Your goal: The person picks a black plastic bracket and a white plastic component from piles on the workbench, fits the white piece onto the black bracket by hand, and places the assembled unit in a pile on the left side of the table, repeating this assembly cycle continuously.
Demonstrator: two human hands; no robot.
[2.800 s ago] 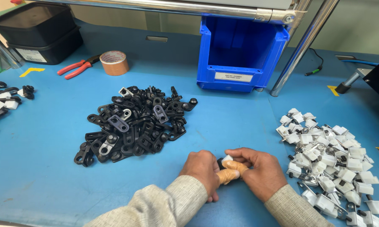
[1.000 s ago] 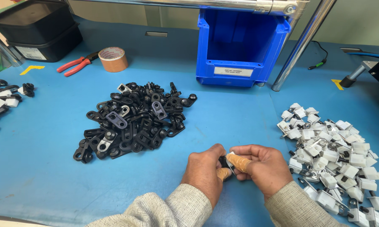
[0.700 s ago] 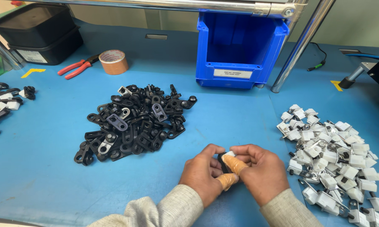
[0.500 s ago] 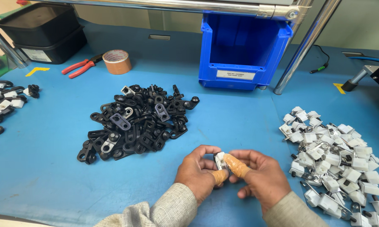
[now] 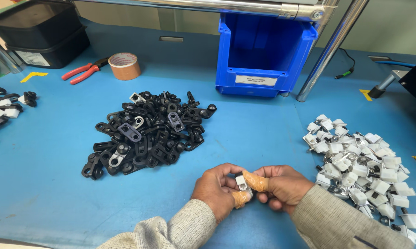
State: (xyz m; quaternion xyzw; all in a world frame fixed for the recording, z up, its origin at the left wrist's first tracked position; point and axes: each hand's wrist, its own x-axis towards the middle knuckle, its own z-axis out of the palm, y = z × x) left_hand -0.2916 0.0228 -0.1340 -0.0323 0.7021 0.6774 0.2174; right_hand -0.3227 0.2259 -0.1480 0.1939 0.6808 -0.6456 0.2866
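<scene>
I see my left hand (image 5: 217,190) and right hand (image 5: 284,186) together at the near edge, both pinching a small white clip (image 5: 241,180). I judge the fitting step is in hand; next needs a firm press, perhaps with a black bracket (image 5: 148,133) from the left pile.

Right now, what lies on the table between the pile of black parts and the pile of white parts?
In the head view, only bare blue table lies between the pile of black parts and the pile of white parts.

A blue desk (image 5: 263,133) is seen under even light. A slanted metal post (image 5: 330,50) stands on it, joined above to a horizontal rail (image 5: 194,4); a pale wall (image 5: 392,23) lies behind.
</scene>
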